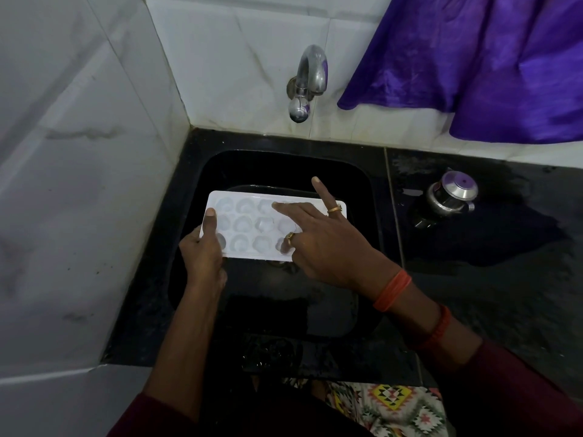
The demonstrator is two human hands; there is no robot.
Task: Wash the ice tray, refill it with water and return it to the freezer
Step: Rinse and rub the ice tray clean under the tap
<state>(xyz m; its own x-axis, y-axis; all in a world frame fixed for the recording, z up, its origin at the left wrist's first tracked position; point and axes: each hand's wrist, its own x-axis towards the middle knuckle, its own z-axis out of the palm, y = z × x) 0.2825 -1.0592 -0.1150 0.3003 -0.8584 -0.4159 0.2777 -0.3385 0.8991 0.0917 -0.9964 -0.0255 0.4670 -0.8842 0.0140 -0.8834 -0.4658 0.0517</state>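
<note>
A white ice tray [249, 227] with round cups is held level over the black sink [202, 171]. My left hand [203, 247] grips its left end, thumb lying on top of the rim. My right hand [318, 238] lies over the tray's right part with fingers spread and straight; the fingertips touch the cups while one finger points up. The right end of the tray is partly hidden under that hand. A steel tap [307, 80] juts from the tiled wall above the sink; no water runs from it.
A small steel pot with a purple lid [451, 193] stands on the wet black counter [504, 279] to the right. A purple cloth [492, 64] hangs at the upper right. White tiled walls [79, 152] close in the left and back.
</note>
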